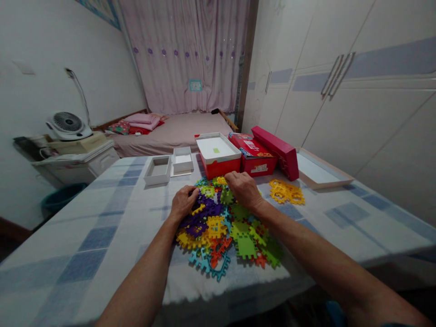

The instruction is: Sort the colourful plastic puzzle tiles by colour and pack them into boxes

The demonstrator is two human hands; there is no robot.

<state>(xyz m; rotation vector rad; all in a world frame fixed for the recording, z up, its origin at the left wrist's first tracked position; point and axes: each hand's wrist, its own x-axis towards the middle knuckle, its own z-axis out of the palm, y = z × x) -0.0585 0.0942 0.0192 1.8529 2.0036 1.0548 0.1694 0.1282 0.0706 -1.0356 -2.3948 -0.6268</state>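
Note:
A heap of flat plastic interlocking pieces with toothed edges lies on the table in front of me. Purple pieces (pixel 213 206) are at its left and middle, green pieces (pixel 245 246) at the right, and yellow pieces (pixel 216 226), orange pieces (pixel 220 247) and blue pieces (pixel 221 268) among them. My left hand (pixel 184 200) is at the heap's left edge, fingers curled against the purple pieces. My right hand (pixel 243 190) reaches over the far side, fingers closed beside a small yellow piece (pixel 221 180). What either hand grips is hidden.
Separate yellow pieces (pixel 286 191) lie to the right. Behind the heap stand an open red-and-white box (pixel 221 167), a red box (pixel 260 164) and a leaning pink-red box (pixel 277 152). Grey-white trays (pixel 157 170) are at left, a shallow lid (pixel 322 181) at right.

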